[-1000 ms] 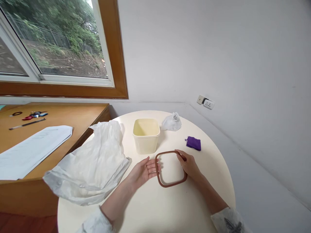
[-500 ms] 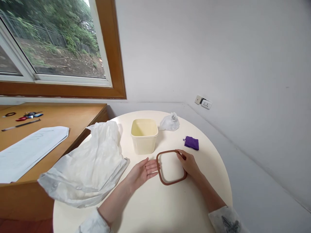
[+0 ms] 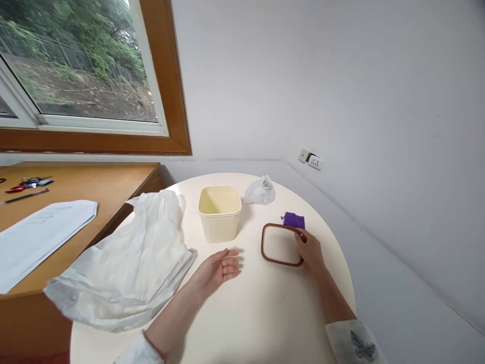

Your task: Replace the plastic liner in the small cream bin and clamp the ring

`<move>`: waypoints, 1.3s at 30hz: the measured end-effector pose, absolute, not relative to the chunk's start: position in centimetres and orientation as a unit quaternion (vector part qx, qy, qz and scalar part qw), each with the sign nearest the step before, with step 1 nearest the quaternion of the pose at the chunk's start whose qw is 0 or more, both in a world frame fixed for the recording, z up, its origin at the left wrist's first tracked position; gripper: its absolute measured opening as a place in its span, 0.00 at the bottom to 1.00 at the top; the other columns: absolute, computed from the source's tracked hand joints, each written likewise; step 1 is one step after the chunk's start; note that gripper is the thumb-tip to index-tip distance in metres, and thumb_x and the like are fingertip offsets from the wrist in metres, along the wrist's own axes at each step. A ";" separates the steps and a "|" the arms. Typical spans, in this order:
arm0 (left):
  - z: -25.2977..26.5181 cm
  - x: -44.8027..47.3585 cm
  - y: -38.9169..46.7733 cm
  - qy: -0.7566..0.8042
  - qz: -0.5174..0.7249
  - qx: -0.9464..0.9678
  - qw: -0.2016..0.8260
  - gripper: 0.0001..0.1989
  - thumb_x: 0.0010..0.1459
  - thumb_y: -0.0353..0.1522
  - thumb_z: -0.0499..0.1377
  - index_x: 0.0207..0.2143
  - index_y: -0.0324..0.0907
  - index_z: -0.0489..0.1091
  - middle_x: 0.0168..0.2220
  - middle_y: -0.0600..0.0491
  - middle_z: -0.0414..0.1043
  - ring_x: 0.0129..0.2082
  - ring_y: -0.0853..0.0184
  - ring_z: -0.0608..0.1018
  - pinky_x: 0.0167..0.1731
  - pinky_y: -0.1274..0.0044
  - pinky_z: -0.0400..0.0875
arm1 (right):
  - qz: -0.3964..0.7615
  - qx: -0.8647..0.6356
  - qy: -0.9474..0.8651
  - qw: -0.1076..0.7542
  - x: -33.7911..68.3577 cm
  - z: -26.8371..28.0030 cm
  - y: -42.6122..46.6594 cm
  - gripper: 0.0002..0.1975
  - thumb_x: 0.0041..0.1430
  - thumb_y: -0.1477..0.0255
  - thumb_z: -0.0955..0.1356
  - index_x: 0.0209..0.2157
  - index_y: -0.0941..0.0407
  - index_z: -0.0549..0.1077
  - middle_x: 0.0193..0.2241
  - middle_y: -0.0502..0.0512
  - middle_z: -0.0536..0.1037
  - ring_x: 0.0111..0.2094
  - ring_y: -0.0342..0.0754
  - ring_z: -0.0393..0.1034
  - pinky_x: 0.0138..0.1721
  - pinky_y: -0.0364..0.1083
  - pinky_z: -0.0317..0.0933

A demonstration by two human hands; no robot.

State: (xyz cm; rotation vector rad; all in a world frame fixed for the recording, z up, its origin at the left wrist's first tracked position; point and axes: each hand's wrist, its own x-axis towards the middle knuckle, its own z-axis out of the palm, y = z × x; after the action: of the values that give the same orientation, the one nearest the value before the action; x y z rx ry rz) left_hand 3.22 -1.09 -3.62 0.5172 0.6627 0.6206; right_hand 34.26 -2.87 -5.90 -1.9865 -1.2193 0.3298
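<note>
My right hand [image 3: 311, 252] grips the right side of a brown rounded-square ring [image 3: 262, 245], holding it over the right part of the round table. The ring's far edge overlaps a purple drawstring pouch [image 3: 294, 219] from this angle. My left hand [image 3: 217, 270] is empty, palm turned inward with fingers slightly curled, just in front of a cream plastic bin [image 3: 220, 226]. That bin stands upright with its top uncovered. Left of it a large white plastic bag [image 3: 140, 258] lies spread out and crumpled.
A small knotted plastic bag [image 3: 259, 192] sits behind the bin on the white table [image 3: 242, 318]. On the wooden desk [image 3: 125, 177] at left are papers [image 3: 45, 232], a pen [image 3: 26, 196] and keys [image 3: 28, 184]. A wall with a socket [image 3: 316, 162] borders the right.
My right hand has carried the ring to the right, away from my left hand and towards the pouch. My left hand has let the ring go and drawn back slightly left.
</note>
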 end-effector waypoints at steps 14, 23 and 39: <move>-2.9 3.5 -1.0 0.345 0.313 0.224 0.856 0.07 0.55 0.31 0.56 0.32 0.35 0.69 0.21 0.54 0.70 0.23 0.71 0.73 0.33 0.76 0.68 | 0.101 -0.827 -0.355 0.423 37.7 -6.8 -2.6 0.25 0.50 0.59 0.60 0.49 0.51 0.64 0.32 0.54 0.74 0.33 0.51 0.67 0.31 0.47 0.58; -2.9 3.5 -1.1 0.356 0.316 0.223 0.851 0.05 0.54 0.30 0.57 0.31 0.36 0.69 0.21 0.55 0.70 0.22 0.72 0.73 0.30 0.77 0.68 | 0.102 -0.831 -0.326 0.439 38.6 -7.1 -2.8 0.25 0.48 0.57 0.61 0.48 0.54 0.66 0.33 0.56 0.75 0.32 0.52 0.69 0.29 0.46 0.58; -2.6 3.6 -1.1 0.364 0.319 0.221 0.847 0.04 0.54 0.30 0.57 0.31 0.36 0.69 0.20 0.55 0.69 0.22 0.72 0.73 0.30 0.77 0.68 | 0.115 -0.841 -0.341 0.404 38.6 -6.9 -2.9 0.26 0.52 0.57 0.58 0.51 0.52 0.63 0.38 0.58 0.74 0.37 0.55 0.68 0.33 0.50 0.58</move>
State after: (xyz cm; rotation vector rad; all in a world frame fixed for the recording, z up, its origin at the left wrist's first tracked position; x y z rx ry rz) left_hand 3.63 -1.14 -2.63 0.4669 0.7666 0.6719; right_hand 38.56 -2.95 -6.93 -2.1237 -0.8618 0.2892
